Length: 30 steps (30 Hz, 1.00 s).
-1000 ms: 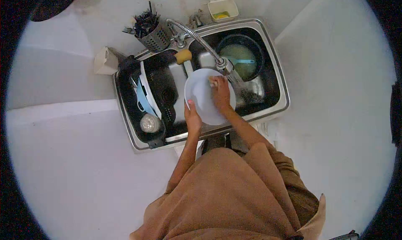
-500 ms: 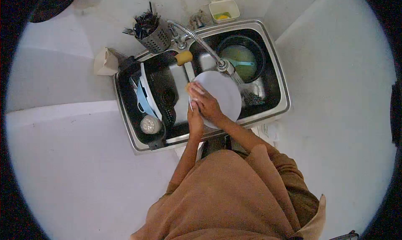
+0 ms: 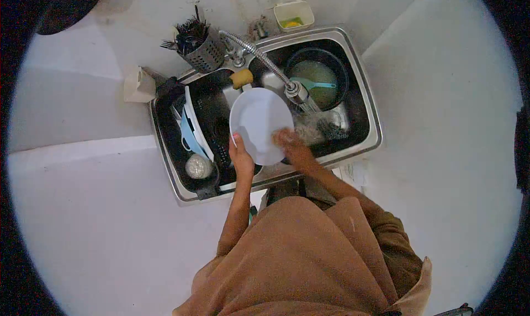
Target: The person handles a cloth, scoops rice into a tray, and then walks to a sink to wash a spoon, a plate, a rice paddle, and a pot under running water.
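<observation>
Over the middle of the double sink (image 3: 264, 179), my left hand (image 3: 241, 158) grips a white plate (image 3: 260, 120) by its lower left edge, thumb on the upper face. My right hand (image 3: 292, 146) overlaps the plate's lower right side; motion smears its fingers, and I cannot tell whether anything is in them. Just right of the plate, water runs from the spray head (image 3: 298, 93) of a flexible metal tap hose (image 3: 259, 54). A yellow sponge (image 3: 240, 78) lies behind the plate, near the divider between the basins.
A black tub (image 3: 291, 65) of murky water holds a light blue utensil (image 3: 323, 85) in the right basin. Dishes (image 3: 197, 131) stand in the left basin beside a clear glass (image 3: 198, 166). Behind are a cutlery holder (image 3: 205, 56) and a white container (image 3: 295, 9).
The plate has shifted left, away from the water stream. My right hand has moved from the plate's left edge to its lower right side, while my left hand has moved slightly left.
</observation>
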Available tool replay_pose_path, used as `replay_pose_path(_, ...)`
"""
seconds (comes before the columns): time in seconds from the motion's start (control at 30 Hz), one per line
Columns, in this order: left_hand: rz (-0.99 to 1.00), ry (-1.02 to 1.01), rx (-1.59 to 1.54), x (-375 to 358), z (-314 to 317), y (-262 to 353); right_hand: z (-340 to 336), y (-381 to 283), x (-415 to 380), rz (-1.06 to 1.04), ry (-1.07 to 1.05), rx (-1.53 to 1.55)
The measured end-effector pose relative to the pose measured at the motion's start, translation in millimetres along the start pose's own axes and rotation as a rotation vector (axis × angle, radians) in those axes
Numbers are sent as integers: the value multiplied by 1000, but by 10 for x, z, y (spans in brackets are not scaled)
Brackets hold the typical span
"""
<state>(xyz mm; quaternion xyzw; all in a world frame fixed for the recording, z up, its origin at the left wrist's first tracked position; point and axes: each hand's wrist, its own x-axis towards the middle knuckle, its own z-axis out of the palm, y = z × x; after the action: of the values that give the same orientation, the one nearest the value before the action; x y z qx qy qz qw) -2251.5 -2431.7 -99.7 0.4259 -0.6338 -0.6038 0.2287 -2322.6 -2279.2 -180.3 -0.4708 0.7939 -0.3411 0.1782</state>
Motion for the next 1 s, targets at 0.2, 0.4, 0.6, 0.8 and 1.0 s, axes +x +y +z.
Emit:
replay_pose_path(0.2, -71, -112, 2, -220, 119, -87, -114, 28, 673, 310, 271, -87)
replay_pose_path(0.4, -29, -96, 53, -62, 97, 50, -50, -557, 316, -185, 207, 263)
replay_pose_path(0.6, 20, -12, -16, -126, 15, -96, -224, 55, 225, 55, 124, -202)
replay_pose_path(0.8, 204, -62, 83, -233, 327, -30, -49, -428, 650, 43, 443, 214)
replay_pose_path(1.0, 46, 51, -107, -74, 191, 23, -182, -386, 27, -46, 88, 499)
